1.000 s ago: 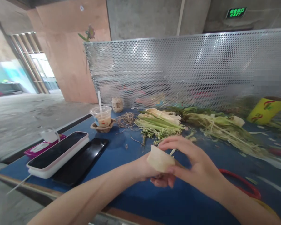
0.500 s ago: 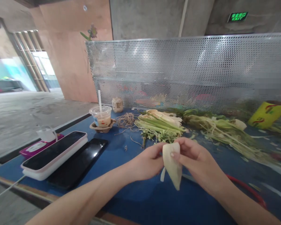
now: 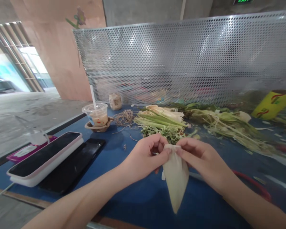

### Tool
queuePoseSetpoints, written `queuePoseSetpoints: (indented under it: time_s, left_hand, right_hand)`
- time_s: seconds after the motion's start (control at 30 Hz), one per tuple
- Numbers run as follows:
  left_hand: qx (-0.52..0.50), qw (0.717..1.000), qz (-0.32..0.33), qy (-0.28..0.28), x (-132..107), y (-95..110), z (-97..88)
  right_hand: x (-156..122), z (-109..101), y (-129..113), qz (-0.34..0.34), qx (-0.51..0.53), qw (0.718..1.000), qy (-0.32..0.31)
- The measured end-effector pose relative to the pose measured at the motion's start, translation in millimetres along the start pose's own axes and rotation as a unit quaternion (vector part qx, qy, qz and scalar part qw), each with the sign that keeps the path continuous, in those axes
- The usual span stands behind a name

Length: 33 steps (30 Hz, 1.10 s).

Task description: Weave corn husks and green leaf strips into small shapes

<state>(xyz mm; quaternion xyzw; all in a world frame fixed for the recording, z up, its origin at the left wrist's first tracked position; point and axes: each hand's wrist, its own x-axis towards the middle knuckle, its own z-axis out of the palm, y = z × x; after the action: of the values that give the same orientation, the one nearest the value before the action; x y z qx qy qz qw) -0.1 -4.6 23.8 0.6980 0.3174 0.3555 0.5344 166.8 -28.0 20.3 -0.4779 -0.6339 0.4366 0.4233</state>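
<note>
Both hands hold a pale cream leaf folded into a cone (image 3: 175,178), its point hanging down toward me over the blue table (image 3: 124,203). My left hand (image 3: 144,157) pinches the cone's top edge on the left, fingers curled. Its right top edge is pinched by my right hand (image 3: 201,159). Just beyond the hands lies a small heap of green sprigs (image 3: 168,132) and a bundle of long pale green leaves (image 3: 160,117).
Two phones (image 3: 44,156) lie at the left beside a pink packet (image 3: 21,151). A plastic cup with a straw (image 3: 96,116), a coil of twine (image 3: 125,117) and a small jar (image 3: 115,101) stand further back. More leaves (image 3: 231,127), a yellow container (image 3: 270,105) and a perforated metal screen (image 3: 181,60) lie behind.
The leaf has turned from a rolled piece held sideways into a cone hanging point down. Both hands rose slightly and now pinch its top edge. The camera tilted down.
</note>
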Motion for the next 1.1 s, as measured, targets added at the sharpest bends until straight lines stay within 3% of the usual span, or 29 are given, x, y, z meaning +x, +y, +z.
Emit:
queuePoseSetpoints:
  time_s: [0.27,0.57,0.8,1.1]
  left_hand:
    - [0.075,0.996,-0.019,-0.037,-5,6,1.6]
    - [0.100,0.993,-0.028,-0.058,-6,5,0.7]
    - [0.227,0.972,0.050,-0.016,-5,8,0.9]
    - [0.273,0.950,0.153,0.020,1,-5,4.2]
  right_hand:
    - [0,0,1,0.019,-0.051,0.998,-0.032]
    - [-2,3,-3,-0.030,-0.089,0.995,-0.016]
    - [-4,6,-2,-0.058,-0.176,0.983,0.009]
    - [-1,10,0,-0.042,-0.087,0.994,0.055]
